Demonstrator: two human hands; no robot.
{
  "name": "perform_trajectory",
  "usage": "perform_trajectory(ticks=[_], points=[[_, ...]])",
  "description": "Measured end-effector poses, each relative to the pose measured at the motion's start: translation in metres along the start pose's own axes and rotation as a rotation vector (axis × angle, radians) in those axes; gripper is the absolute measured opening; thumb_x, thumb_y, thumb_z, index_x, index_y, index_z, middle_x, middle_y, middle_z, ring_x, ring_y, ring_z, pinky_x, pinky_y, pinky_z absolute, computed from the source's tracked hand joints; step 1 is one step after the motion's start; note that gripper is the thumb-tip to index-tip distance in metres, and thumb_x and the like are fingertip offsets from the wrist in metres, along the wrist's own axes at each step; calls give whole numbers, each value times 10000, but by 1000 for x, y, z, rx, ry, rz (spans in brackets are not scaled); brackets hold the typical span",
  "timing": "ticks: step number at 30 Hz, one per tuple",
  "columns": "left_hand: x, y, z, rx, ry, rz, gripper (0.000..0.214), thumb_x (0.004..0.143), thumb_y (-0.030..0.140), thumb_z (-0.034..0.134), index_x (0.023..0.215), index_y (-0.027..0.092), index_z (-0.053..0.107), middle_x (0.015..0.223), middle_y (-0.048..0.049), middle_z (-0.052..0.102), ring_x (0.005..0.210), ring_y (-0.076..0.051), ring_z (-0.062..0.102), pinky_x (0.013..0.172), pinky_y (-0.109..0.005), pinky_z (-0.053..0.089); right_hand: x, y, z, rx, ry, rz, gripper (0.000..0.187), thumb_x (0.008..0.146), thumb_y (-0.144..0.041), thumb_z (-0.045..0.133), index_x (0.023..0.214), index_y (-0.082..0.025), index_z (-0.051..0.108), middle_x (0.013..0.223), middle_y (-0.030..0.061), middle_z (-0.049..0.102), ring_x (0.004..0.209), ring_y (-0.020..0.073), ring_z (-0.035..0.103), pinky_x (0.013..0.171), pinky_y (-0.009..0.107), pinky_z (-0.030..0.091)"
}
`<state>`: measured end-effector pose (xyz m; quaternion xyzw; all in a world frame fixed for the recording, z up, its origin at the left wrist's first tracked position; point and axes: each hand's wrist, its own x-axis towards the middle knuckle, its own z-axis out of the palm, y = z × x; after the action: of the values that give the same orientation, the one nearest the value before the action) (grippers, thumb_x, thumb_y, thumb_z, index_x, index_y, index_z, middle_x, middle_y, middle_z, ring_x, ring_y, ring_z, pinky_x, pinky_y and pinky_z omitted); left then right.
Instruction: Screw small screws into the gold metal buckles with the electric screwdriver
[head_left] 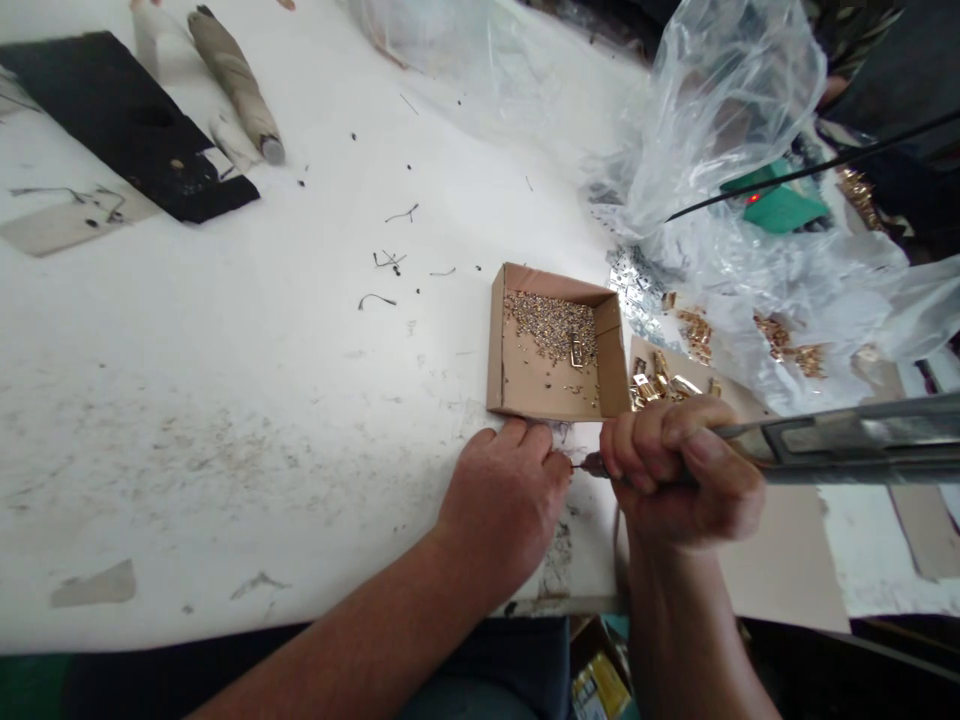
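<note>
My right hand [679,470] is wrapped around a grey electric screwdriver [862,440], whose thin bit points left. The tip of the bit meets the fingers of my left hand [510,495]. Those fingers are curled on the table edge, and what they pinch is hidden behind them. Just beyond both hands stands a shallow cardboard box [496,350] with many tiny screws [551,325] inside. A small gold buckle [576,350] lies among the screws. Gold metal fittings [660,385] are heaped right of the box, close to my right knuckles.
Clear plastic bags [727,110] and more gold pieces [787,345] cover the right side, near a green box [780,200]. A black flat piece [127,120] and a wrapped rod [236,85] lie far left. Thread scraps [390,262] dot the white table [300,350].
</note>
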<state>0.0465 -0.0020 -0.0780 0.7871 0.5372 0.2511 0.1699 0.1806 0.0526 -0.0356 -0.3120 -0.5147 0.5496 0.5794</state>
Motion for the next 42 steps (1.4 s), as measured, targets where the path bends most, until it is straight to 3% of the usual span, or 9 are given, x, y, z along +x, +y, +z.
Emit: perform_trajectory(ticks=[8,15,23,28,33,36,39,42], points=[[1,0,-1,8,2,-8,138,949,236,600,825,225,659,856,-44,627,851,-251,566,617,-393,369,1,-1,-7,28,41,5,193,836,-239,597,683,-209,483,499,-94,355,339,70,306,371,218,338],[1,1,0,31,-27,-21,165,965,281,588,828,228,662,874,-41,629,858,-253,560,630,-397,369,-11,0,-9,42,246,-49,155,792,-243,585,662,-197,515,500,-85,340,357,71,304,380,225,330],[1,4,1,53,-9,-30,168,976,289,567,868,231,683,881,-43,639,832,-254,551,637,-392,364,-30,0,-5,-22,72,-189,61,809,-192,617,751,-176,608,530,-51,445,403,115,422,432,305,414],[0,3,3,56,16,-12,182,976,288,568,869,219,698,853,-45,635,830,-255,554,639,-392,363,-22,0,-6,7,51,-175,172,837,-205,605,675,-196,550,507,-61,385,394,107,388,409,280,385],[-1,4,3,67,35,15,187,973,296,578,922,198,729,862,-58,644,837,-253,571,653,-387,405,-18,1,-6,37,177,-133,221,858,-201,619,664,-205,513,522,-70,377,398,92,374,424,258,372],[-2,6,0,77,26,16,177,967,313,602,950,198,735,899,-61,656,861,-249,589,674,-386,441,-21,-1,-3,60,186,-100,184,883,-272,664,743,-209,561,551,-68,412,437,98,410,460,258,394],[-3,7,-2,99,25,20,168,965,309,612,982,197,736,924,-64,668,872,-246,601,685,-382,466,-24,-14,-4,90,221,-53,209,856,-382,736,888,-217,611,592,-67,455,479,101,441,497,255,419],[-5,7,-2,100,43,46,173,964,300,617,1016,182,733,952,-72,680,884,-246,613,720,-383,495,-33,-39,-17,85,379,-16,273,844,-404,757,993,-217,626,622,-68,464,513,99,460,519,243,437]])
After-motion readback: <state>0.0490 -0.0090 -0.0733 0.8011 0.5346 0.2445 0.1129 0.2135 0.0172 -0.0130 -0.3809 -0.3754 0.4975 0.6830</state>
